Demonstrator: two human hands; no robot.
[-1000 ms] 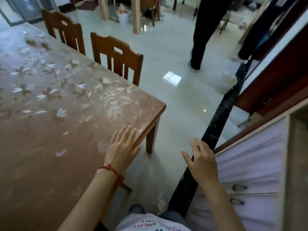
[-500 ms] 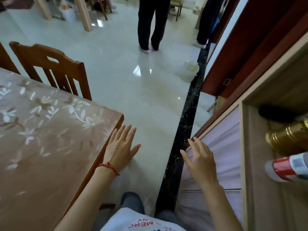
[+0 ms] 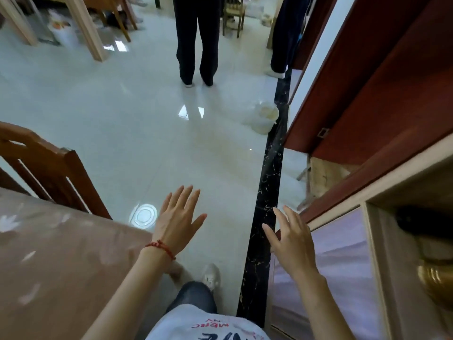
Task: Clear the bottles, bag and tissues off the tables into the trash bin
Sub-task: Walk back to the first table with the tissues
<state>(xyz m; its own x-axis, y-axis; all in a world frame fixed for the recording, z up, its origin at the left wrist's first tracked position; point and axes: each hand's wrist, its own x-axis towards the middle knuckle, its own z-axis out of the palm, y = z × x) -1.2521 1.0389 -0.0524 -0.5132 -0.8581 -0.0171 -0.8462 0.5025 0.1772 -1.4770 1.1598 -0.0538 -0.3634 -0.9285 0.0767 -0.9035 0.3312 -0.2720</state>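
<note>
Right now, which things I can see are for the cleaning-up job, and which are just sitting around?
For the job:
- left hand, open and empty
- right hand, open and empty
- table
- white bin, perhaps the trash bin

Just lying about:
- wooden chair
- gold object in the cabinet
- two people standing ahead

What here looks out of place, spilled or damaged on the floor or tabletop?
Nothing looks spilled or broken. Both the left hand and right hand are empty and open. A white bin stands upright on the glossy floor by the black strip. The table corner in view holds no trash.
</note>
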